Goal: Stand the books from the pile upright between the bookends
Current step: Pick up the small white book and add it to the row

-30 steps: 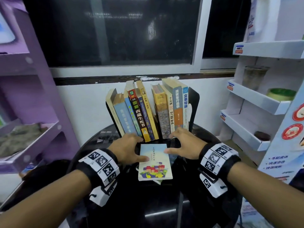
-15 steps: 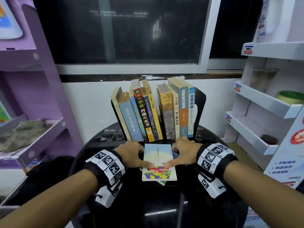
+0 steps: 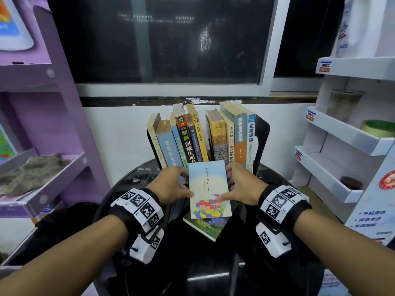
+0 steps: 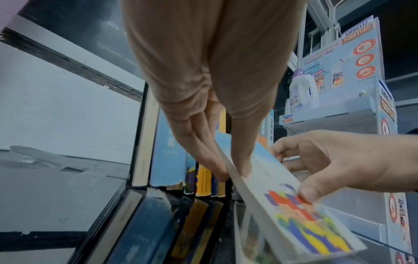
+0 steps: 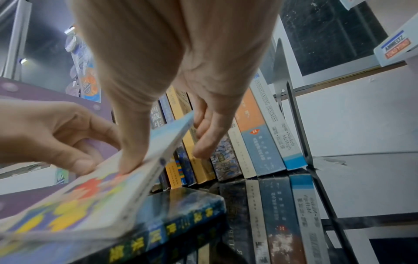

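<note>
A light blue book with coloured houses on its cover is held by its two long edges, far end tilted up. My left hand pinches the left edge, thumb on the cover and fingers beneath. My right hand pinches the right edge the same way, thumb on top. A dark green-blue book lies flat under it on the black table. Behind, several books stand between the left bookend and right bookend. A narrow gap splits the row.
A purple shelf unit stands to the left, a white display rack with jars to the right. A white wall and a dark window close off the back. The table edge curves near both racks.
The light blue book lay flat on the pile with my hands closing on its sides. Now both hands grip it and its far end has risen off the book below.
</note>
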The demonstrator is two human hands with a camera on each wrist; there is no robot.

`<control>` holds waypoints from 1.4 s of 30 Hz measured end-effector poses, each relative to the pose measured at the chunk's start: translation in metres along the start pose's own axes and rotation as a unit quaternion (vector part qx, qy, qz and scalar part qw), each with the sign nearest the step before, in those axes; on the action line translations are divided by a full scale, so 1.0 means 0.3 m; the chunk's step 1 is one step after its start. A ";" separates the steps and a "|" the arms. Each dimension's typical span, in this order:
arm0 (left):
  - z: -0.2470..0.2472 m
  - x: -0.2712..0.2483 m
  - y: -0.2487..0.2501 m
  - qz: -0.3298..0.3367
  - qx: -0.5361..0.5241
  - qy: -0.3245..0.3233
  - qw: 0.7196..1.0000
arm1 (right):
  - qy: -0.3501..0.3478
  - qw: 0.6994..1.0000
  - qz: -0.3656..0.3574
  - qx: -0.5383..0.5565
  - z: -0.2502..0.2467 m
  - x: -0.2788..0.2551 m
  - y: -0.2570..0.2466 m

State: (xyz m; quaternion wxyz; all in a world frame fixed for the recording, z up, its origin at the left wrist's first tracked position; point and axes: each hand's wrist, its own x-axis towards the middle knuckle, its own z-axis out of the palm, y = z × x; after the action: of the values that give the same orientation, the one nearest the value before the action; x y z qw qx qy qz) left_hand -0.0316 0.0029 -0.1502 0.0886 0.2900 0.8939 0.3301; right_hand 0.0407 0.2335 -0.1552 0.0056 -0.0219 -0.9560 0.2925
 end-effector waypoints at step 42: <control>-0.321 0.275 0.177 0.170 0.314 0.172 0.918 | 0.305 0.944 -0.129 0.017 -0.148 -0.093 -0.141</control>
State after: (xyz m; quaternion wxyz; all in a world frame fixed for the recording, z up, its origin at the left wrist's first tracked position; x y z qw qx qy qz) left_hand -0.1084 0.0312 -0.0397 -0.2191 0.3890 0.8906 0.0868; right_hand 0.0681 0.2220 -0.0946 0.3346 0.0137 -0.8981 0.2850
